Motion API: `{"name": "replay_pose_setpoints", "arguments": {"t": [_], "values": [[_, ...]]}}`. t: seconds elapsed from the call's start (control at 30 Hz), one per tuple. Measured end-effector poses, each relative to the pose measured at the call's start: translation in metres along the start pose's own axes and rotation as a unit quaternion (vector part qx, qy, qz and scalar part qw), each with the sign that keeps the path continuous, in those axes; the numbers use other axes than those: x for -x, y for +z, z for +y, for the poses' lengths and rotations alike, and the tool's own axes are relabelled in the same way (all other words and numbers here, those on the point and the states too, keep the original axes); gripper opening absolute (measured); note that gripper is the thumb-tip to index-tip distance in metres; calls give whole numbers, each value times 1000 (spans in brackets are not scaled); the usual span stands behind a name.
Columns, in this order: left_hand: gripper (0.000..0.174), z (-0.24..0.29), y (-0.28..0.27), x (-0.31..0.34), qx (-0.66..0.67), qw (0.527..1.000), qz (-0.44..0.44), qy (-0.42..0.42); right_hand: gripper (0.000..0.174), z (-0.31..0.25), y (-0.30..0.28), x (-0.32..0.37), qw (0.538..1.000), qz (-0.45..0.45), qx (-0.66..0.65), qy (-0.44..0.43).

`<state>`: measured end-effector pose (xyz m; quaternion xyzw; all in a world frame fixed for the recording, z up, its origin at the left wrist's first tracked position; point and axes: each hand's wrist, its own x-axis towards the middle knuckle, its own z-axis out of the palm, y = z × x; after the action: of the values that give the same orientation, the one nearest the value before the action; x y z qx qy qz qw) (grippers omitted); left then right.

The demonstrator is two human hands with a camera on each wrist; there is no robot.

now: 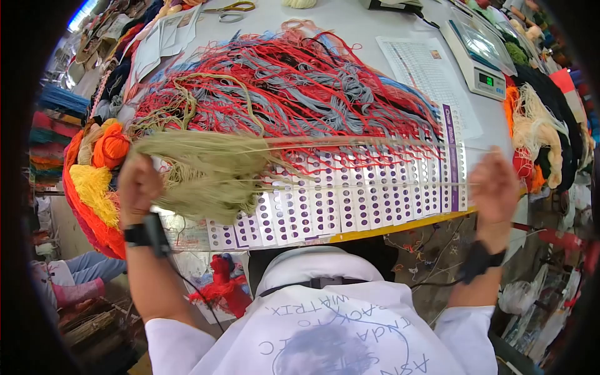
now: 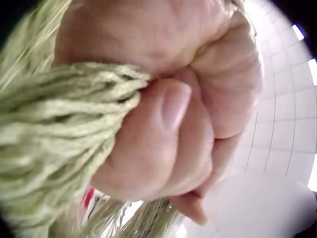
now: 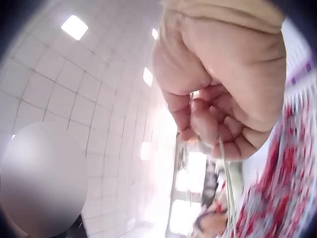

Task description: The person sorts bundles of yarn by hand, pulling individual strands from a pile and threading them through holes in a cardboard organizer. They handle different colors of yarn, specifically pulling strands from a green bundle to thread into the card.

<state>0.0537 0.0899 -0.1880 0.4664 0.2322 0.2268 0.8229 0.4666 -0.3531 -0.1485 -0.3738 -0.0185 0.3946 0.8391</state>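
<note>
Left hand [image 1: 139, 189] grips green yarn [image 1: 206, 164], right hand [image 1: 495, 189] holds its stretched strands [image 3: 229, 184], which a hard pull could tangle.

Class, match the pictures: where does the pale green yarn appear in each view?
Head: the pale green yarn bunches left of centre by the left hand, strands running to the right hand.
Left wrist: thick strands, left and bottom.
Right wrist: thin strands, bottom, right of centre.
Shared landmark, head and right wrist: red-and-grey yarn.
</note>
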Motion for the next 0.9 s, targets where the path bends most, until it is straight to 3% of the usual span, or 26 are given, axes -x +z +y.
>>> {"name": "replay_pose_setpoints", "arguments": {"t": [0.07, 0.1, 0.13, 0.17, 0.2, 0.23, 0.27, 0.3, 0.33, 0.37, 0.4, 0.43, 0.47, 0.5, 0.53, 0.6, 0.63, 0.7, 0.77, 0.83, 0.9], "values": [[20, 46, -63, 3, 132, 991, 34, -15, 17, -84, -75, 9, 997, 36, -37, -52], [19, 62, -97, 5, 226, 973, 29, -23, 20, -131, -111, 21, 994, 40, -97, -28], [19, 69, -96, 6, 228, 973, 28, -23, 18, -188, -173, 46, 982, 142, -72, -106], [18, 83, -91, 11, 224, 966, 119, 38, 16, -225, -212, 62, 953, 239, -45, -183], [17, 91, -86, 14, 219, 948, 210, 100, 16, -230, -205, 61, 953, 236, -42, -184], [17, 89, -71, 11, 221, 947, 210, 100, 10, -231, -191, 64, 936, 225, 64, -262], [17, 79, -40, 4, 244, 959, 132, 63, 14, -222, -167, 69, 903, 213, 168, -334], [20, 65, -6, -2, 265, 963, 53, 25, 17, -155, -79, 45, 879, 280, 189, -337], [23, 43, 34, -7, 192, 978, 81, -4, 20, -100, -30, 30, 885, 287, 242, -276], [28, 17, 75, -13, 118, 987, 107, -30, 28, -58, -17, 18, 875, 208, 376, -223], [36, -10, 106, -16, 90, 989, 60, -101, 23, -1, 12, 8, 831, 194, 469, -227], [36, -32, 139, -16, 78, 979, 3, -187, 19, 39, 20, -2, 874, 128, 452, -123], [36, -52, 157, -19, 26, 966, -51, -253, 20, 72, 41, -8, 878, 39, 475, -50], [34, -68, 179, -19, -14, 949, -58, -311, 20, 103, 50, -14, 880, 13, 474, 8], [32, -85, 190, -19, -9, 938, -75, -338, 18, 125, 60, -17, 856, -24, 516, 11], [26, -116, 204, -17, -77, 937, -38, -339, 15, 169, 49, -28, 829, -69, 550, -72], [24, -123, 209, -18, -109, 937, -26, -332, 15, 175, 49, -29, 828, -69, 552, -72], [21, -124, 218, -20, -121, 937, -16, -328, 13, 182, 49, -29, 755, -88, 641, -106], [18, -128, 224, -24, -133, 937, -2, -323, 12, 181, 54, -27, 759, -81, 640, -91], [12, -138, 226, -35, -306, 924, -25, -229, 11, 179, 58, -27, 782, -52, 619, -38], [10, -148, 218, -42, -336, 920, -32, -197, 11, 182, 56, -29, 785, -49, 617, -28]]}}
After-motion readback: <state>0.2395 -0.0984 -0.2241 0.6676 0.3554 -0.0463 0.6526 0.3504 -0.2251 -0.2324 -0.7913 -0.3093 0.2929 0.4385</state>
